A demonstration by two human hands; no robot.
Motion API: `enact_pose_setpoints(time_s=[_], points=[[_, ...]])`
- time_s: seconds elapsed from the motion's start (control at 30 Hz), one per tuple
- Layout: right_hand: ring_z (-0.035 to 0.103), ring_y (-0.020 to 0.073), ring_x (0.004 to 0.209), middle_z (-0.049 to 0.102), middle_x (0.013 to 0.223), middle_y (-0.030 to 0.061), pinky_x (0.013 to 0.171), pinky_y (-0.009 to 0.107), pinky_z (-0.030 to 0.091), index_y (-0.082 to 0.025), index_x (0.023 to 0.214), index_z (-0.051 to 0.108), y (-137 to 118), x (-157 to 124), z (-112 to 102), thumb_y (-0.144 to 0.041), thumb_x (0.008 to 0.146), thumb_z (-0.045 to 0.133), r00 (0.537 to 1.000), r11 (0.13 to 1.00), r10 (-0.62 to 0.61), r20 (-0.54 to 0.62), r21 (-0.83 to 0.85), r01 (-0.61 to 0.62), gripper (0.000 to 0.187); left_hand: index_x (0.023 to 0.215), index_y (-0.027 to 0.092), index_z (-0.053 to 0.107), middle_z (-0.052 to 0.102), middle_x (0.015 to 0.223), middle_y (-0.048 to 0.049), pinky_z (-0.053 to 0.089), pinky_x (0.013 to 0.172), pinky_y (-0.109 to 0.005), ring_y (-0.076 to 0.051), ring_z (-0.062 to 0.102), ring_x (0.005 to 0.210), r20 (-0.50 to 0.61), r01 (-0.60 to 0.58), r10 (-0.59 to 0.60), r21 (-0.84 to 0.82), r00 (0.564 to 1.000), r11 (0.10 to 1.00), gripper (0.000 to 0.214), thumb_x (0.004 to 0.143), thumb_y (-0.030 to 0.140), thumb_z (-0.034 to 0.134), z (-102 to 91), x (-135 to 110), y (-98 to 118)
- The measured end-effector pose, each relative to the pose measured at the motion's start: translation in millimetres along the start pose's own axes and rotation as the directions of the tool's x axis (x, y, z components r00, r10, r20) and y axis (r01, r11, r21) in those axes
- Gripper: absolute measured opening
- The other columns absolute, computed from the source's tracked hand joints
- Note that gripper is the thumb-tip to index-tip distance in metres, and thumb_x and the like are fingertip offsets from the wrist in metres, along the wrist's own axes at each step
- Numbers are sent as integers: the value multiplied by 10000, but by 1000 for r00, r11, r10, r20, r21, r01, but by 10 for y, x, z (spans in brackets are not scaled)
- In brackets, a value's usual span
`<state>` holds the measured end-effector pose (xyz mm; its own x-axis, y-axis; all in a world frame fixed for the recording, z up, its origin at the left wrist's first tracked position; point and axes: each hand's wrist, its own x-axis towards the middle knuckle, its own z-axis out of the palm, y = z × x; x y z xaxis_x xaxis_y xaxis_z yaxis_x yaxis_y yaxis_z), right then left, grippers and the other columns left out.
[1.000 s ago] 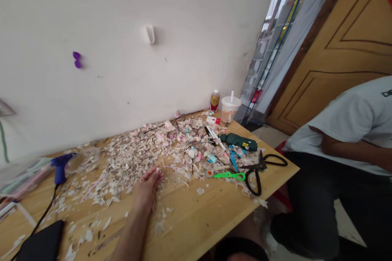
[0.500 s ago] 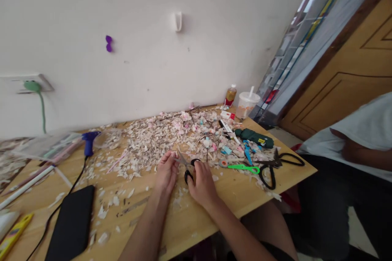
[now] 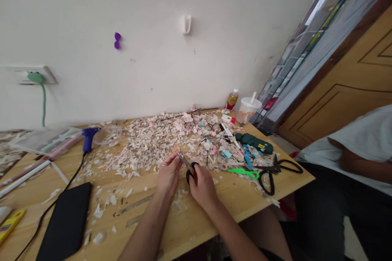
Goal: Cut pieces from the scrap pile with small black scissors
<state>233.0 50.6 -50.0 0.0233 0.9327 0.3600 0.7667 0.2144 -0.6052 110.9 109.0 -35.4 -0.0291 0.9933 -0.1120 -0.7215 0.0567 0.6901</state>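
My right hand (image 3: 201,185) is closed round the black handles of a small pair of scissors (image 3: 187,165), whose blades point up and left. My left hand (image 3: 168,172) sits just left of the blades with its fingertips pinched together on something small that I cannot make out. Both hands rest on the wooden table (image 3: 190,224) at the near edge of a wide heap of pale and pink scraps (image 3: 156,140).
A black phone (image 3: 65,222) and a blue glue gun (image 3: 88,138) with its cable lie at left. Green scissors (image 3: 243,171), large black scissors (image 3: 272,171), a folded umbrella (image 3: 254,142), a cup (image 3: 248,110) and a bottle (image 3: 232,100) sit at right. A person in a white shirt (image 3: 358,147) sits beyond the table's right edge.
A second ago only my left hand lay on the table. My right hand has come in with the scissors beside it. The view has swung left and down.
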Motion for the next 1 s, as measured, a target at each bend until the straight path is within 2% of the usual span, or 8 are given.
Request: enact_pose_setpoints(time_s=[0.3,0.4,0.5,0.67,0.77,0.87,1.0], points=[[533,211,871,595,897,66,780,304,411,-181,1000,538,23,4,-5,-186,849,445,1000,1000,17,6,2,-17,178,833,160,708,714,844,-40,502,793,-256,-127,648,787,7,6,-6,-29,1000,1000,213,638,184,789,35,-13,-17],[541,216,878,607,910,72,780,306,413,-177,1024,550,32,6,-5,-200,864,443,999,999,25,28,-25,-25,194,858,169,705,703,829,-23,500,758,-231,-104,637,746,-13,-6,6,-34,1000,999,240,634,180,792,43,-25,-5],[549,219,867,613,902,77,768,307,413,-173,1048,559,72,5,21,-204,879,426,999,998,37,34,-54,-36,217,800,162,700,685,776,-7,495,722,-212,-81,616,686,-27,4,-5,-33,1000,999,199,629,193,797,51,-37,23],[549,224,874,617,923,93,780,318,414,-163,1080,558,147,13,66,-207,896,387,996,997,73,-46,-33,-75,255,782,161,692,663,741,8,498,751,-238,-77,603,675,-73,-20,18,-28,997,999,207,614,207,805,22,-13,59],[538,218,869,604,900,85,780,317,409,-166,1044,553,110,30,55,-223,879,415,996,999,38,-76,-15,-39,222,779,158,682,663,754,9,495,765,-239,-82,613,702,-89,-26,23,-33,996,999,232,593,199,815,-10,10,72],[516,221,857,583,873,77,780,331,394,-163,993,543,18,49,19,-245,838,478,999,997,-24,-39,-76,21,188,771,160,666,662,754,9,492,765,-243,-95,625,719,-59,-32,30,-31,998,999,236,589,190,814,-22,16,98],[499,229,865,581,913,86,794,351,371,-158,997,535,-61,63,-15,-256,811,506,999,989,-35,-5,-142,34,212,750,160,651,659,731,4,485,761,-248,-106,629,718,-42,-40,40,-4,998,999,194,623,206,790,-10,3,131]])
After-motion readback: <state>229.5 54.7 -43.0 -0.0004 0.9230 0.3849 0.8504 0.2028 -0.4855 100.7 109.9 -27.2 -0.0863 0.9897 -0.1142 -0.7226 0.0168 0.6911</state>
